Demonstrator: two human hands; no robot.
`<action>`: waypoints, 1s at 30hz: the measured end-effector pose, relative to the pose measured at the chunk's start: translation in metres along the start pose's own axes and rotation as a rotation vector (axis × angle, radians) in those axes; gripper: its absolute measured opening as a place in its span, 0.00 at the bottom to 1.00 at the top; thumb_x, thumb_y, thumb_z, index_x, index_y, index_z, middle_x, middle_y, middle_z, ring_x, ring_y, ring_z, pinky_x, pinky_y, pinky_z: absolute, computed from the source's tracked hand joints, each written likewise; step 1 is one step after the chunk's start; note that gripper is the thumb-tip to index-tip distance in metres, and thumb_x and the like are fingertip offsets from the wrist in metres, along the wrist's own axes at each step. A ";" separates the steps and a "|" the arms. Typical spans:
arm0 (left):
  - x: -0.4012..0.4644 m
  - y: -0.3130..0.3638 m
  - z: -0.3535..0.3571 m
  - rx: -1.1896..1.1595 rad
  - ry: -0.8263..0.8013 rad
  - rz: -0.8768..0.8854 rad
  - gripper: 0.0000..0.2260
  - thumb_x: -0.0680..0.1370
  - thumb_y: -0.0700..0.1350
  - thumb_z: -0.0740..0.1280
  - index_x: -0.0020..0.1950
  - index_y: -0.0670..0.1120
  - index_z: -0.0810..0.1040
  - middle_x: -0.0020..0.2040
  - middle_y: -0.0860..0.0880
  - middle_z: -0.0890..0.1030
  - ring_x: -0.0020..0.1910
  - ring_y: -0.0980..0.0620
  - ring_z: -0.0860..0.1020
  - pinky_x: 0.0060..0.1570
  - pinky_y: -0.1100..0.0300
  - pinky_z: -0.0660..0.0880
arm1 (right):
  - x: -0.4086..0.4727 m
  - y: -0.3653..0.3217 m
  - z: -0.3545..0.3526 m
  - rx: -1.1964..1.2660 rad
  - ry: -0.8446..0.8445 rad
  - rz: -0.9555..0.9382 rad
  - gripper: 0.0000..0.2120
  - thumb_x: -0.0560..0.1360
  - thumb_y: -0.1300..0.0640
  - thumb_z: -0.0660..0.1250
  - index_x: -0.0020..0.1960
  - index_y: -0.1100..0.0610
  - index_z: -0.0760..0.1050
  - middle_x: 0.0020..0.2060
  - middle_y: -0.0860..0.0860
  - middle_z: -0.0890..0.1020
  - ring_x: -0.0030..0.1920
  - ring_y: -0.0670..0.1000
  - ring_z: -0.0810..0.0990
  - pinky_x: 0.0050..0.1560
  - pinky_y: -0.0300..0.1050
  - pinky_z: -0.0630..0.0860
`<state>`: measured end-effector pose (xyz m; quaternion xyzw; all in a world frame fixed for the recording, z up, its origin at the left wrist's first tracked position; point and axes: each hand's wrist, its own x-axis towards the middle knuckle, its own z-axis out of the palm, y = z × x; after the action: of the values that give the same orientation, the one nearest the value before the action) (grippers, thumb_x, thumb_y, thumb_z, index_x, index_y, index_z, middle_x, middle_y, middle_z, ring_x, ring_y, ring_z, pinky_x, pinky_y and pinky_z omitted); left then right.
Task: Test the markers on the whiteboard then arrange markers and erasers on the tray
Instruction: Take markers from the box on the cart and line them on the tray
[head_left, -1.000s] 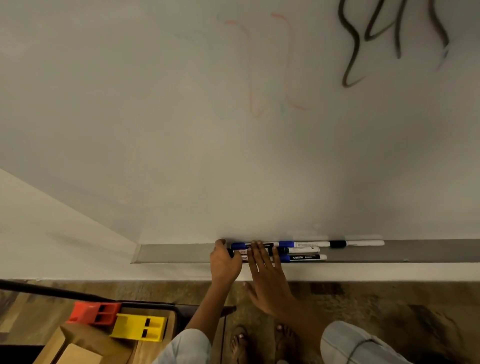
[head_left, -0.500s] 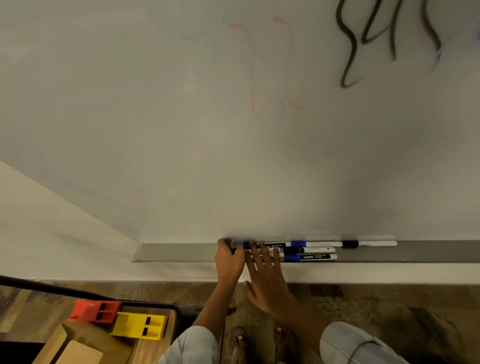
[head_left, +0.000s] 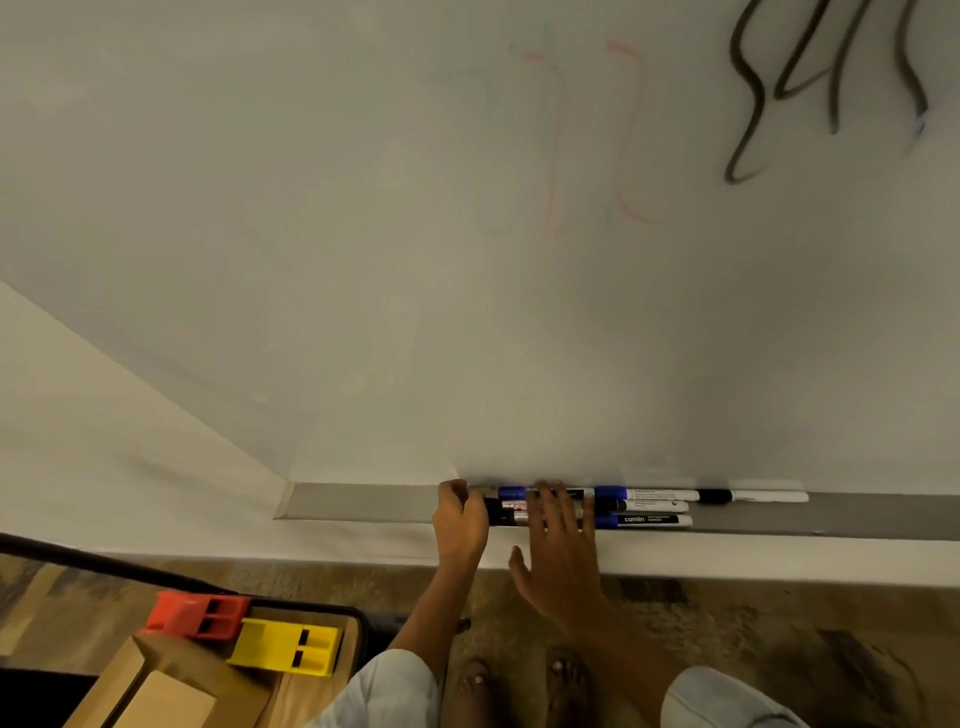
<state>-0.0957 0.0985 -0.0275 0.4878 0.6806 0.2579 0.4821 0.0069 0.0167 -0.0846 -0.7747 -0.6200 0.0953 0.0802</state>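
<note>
Both hands are staying on the bunch of markers (head_left: 587, 508) as before, the markers having crept only a trace along the gray whiteboard tray (head_left: 363, 501), and the whole scene is sitting a little further right in view than a second ago. Left hand (head_left: 460, 522) is cupping the left ends of the markers, its fingers (head_left: 452, 491) curling over the back of the tray, so it is pressing against the ends; whether it is truly gripping one cannot be told. Right hand (head_left: 563, 551) is lying flat with straight, spread fingers (head_left: 553, 501) resting across the marker barrels, holding nothing. The markers are lying lengthwise in the tray in about three rows, blue and black caps showing, with a blue-capped "camlin" marker (head_left: 644, 520) in the front row and a black-capped white marker (head_left: 753, 497) at the far right along the back. Above the tray the whiteboard (head_left: 467, 260) is carrying faint red squiggles (head_left: 556, 140) and dark black squiggles (head_left: 826, 88) at upper right. Lower left, a red plastic block (head_left: 195, 616) and a yellow plastic block (head_left: 285, 647) are sitting on cardboard boxes (head_left: 156, 686). Sandaled feet (head_left: 519, 680) are standing on a patterned floor (head_left: 779, 623).
</note>
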 end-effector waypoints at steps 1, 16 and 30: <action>0.002 -0.001 0.000 -0.004 0.001 -0.004 0.11 0.82 0.40 0.58 0.63 0.40 0.70 0.54 0.42 0.77 0.47 0.49 0.76 0.43 0.61 0.70 | -0.002 0.004 -0.001 -0.006 0.002 0.045 0.42 0.63 0.40 0.75 0.71 0.58 0.70 0.70 0.59 0.73 0.70 0.62 0.71 0.71 0.70 0.53; 0.000 -0.001 0.007 -0.175 -0.053 -0.087 0.10 0.83 0.45 0.53 0.57 0.44 0.72 0.54 0.41 0.79 0.54 0.44 0.78 0.60 0.49 0.74 | 0.001 -0.005 -0.003 -0.066 -0.057 0.066 0.42 0.58 0.39 0.79 0.66 0.58 0.76 0.64 0.60 0.78 0.66 0.63 0.75 0.66 0.77 0.56; 0.009 -0.006 0.018 -0.393 -0.133 -0.233 0.17 0.78 0.52 0.55 0.59 0.45 0.74 0.55 0.41 0.80 0.55 0.42 0.79 0.65 0.43 0.72 | -0.012 -0.005 0.004 -0.017 -0.097 0.026 0.50 0.60 0.40 0.78 0.74 0.63 0.65 0.73 0.62 0.67 0.73 0.64 0.65 0.73 0.61 0.43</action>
<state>-0.0825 0.1022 -0.0438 0.3188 0.6356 0.2953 0.6381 -0.0016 0.0061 -0.0862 -0.7778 -0.6138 0.1285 0.0421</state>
